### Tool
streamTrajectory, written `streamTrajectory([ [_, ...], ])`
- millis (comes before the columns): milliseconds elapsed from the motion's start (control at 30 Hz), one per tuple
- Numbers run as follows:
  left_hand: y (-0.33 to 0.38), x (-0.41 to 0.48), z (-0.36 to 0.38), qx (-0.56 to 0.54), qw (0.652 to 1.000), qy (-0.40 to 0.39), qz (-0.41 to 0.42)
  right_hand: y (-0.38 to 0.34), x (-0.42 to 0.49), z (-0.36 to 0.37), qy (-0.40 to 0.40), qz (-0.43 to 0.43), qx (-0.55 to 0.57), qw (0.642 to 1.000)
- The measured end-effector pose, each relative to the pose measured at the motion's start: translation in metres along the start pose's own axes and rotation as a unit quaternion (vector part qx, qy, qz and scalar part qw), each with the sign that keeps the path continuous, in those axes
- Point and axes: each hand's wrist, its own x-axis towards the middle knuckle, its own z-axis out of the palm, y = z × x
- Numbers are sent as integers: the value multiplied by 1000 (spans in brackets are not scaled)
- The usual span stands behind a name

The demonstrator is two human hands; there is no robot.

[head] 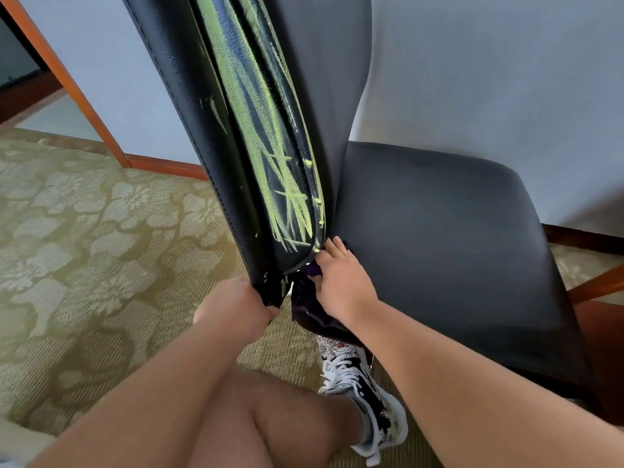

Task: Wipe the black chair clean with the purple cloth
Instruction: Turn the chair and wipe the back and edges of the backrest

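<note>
The black chair (439, 238) fills the middle and right of the view, seen from its side. Its backrest edge carries long yellow-green scribbles (270, 130) running down to the bottom corner. My left hand (236, 305) grips the lower corner of the backrest. My right hand (341, 278) holds the dark purple cloth (310, 312) against the gap between backrest and seat, right below the scribbles. Most of the cloth hangs bunched under my palm.
A patterned olive carpet (84, 248) covers the floor to the left. A wooden door frame (67, 79) and baseboard run along the blue-grey wall behind. My bare knee (253, 417) and a black-and-white sneaker (364, 393) are below the chair.
</note>
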Motion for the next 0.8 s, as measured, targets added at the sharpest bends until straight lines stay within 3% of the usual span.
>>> streamTrajectory([
  [200,-3,6,-1,-12,1000,14,-24,-5,34,2,2,26,-49,998],
  [333,-4,10,-3,-21,999,25,-35,-9,35,4,19,27,-21,999],
  [800,0,9,-7,-35,998,32,-45,-2,-43,12,53,-19,23,998],
])
